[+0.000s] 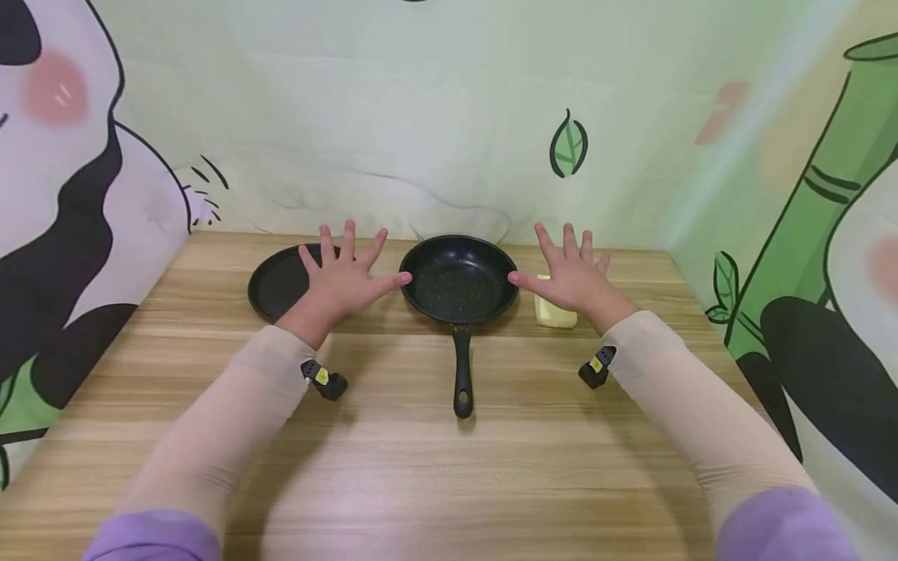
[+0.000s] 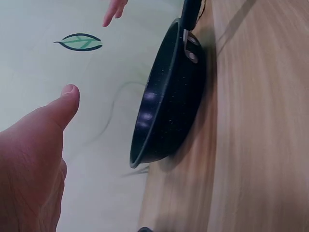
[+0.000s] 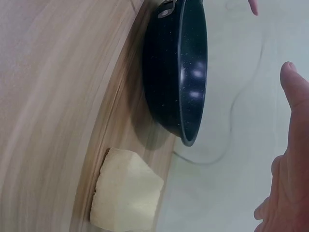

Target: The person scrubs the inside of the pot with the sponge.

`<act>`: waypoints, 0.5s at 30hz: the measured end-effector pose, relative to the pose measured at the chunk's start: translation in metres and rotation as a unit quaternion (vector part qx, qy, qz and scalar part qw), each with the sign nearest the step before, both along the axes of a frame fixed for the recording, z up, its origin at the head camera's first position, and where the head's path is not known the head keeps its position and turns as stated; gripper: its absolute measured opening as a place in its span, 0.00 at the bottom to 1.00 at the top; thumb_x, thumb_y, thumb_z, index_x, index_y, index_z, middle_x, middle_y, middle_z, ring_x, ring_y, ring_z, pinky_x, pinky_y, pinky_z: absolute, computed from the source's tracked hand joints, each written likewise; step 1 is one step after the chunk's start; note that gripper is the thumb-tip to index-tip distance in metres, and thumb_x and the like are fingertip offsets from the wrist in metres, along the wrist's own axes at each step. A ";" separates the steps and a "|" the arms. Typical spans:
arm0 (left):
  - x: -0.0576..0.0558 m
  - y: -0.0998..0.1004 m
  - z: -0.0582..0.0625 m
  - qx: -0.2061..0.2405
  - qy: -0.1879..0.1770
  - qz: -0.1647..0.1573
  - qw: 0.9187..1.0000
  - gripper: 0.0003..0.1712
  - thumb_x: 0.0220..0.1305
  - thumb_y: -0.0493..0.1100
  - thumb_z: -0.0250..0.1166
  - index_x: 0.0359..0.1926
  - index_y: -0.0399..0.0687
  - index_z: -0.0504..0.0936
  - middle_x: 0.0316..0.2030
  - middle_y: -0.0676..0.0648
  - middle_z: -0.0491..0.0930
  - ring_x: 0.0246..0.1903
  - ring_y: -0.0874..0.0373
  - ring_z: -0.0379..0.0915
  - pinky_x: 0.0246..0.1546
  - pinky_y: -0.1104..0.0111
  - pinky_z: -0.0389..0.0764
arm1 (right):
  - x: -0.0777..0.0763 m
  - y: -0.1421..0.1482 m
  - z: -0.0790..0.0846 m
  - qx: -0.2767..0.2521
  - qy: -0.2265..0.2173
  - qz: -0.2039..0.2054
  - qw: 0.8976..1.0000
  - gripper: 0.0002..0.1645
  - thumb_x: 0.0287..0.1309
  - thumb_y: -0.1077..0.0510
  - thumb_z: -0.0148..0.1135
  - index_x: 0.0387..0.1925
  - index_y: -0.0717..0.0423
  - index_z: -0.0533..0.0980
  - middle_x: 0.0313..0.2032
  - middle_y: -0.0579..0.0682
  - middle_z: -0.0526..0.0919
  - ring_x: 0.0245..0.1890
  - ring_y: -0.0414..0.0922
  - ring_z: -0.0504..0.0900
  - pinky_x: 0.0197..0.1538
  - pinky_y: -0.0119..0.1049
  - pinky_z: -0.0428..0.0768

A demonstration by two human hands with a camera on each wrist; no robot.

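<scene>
From my head view, I hold my left hand (image 1: 344, 282) and my right hand (image 1: 578, 279) out over the wooden table (image 1: 449, 491), fingers straight and spread wide, with nothing gripped in either. Between them a black frying pan (image 1: 459, 284) sits on the table near its far edge, its handle (image 1: 463, 374) pointing back toward me; both my thumbs reach inward and overlap its rim in this view. Beyond my left hand, and partly hidden by it, lies a round, flat black disc (image 1: 277, 287). A pale yellow block (image 1: 556, 315) lies to the right of the pan, partly covered by my right hand. Beige sleeves (image 1: 224, 421) reach my wrists, each with a small black device (image 1: 326, 380) at its inner side, and behind the table hangs a printed backdrop (image 1: 351, 101). In the left wrist view, my left thumb stretches out toward the pan but is clearly apart from its rim, and a few fingers of my right hand show at the top. In the right wrist view, my right thumb is likewise extended and apart from the pan, its other fingers only partly visible; the yellow block lies near the pan, a strip of bare wood between them.
</scene>
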State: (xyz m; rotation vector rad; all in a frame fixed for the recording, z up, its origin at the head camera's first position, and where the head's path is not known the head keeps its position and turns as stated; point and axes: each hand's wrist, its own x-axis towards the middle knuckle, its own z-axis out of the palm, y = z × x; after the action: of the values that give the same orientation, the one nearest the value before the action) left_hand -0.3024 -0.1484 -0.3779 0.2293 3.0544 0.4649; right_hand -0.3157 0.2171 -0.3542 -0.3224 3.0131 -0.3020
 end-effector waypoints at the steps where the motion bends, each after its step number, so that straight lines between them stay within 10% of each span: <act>1: 0.000 0.000 0.000 0.001 0.000 0.000 1.000 0.58 0.54 0.90 0.35 0.80 0.74 0.36 0.77 0.42 0.16 0.70 0.36 0.01 0.61 0.32 0.12 | 0.000 0.000 0.000 -0.003 -0.002 -0.001 1.000 0.66 0.53 0.10 0.35 0.80 0.38 0.29 0.77 0.67 0.26 0.74 0.71 0.21 0.64 0.79 0.26; 8: 0.008 0.009 0.000 0.007 0.011 0.035 0.999 0.62 0.54 0.90 0.37 0.80 0.68 0.32 0.78 0.34 0.24 0.74 0.32 0.11 0.68 0.34 0.22 | -0.008 0.003 -0.006 -0.032 0.008 -0.018 0.999 0.63 0.58 0.15 0.41 0.81 0.40 0.32 0.77 0.70 0.29 0.75 0.70 0.26 0.66 0.78 0.32; 15: 0.045 0.048 -0.004 0.118 0.009 0.071 0.990 0.69 0.57 0.83 0.52 0.79 0.37 0.44 0.70 0.26 0.58 0.65 0.31 0.63 0.57 0.44 0.75 | -0.016 0.010 -0.021 -0.098 0.058 -0.075 0.991 0.60 0.62 0.27 0.54 0.80 0.54 0.42 0.72 0.76 0.51 0.71 0.73 0.53 0.67 0.70 0.58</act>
State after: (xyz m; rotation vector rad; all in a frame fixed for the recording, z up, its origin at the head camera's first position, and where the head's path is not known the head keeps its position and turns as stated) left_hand -0.2573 -0.1004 -0.3821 0.0236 3.0422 0.8392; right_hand -0.3320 0.2266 -0.3755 -0.1306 3.1334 -0.6157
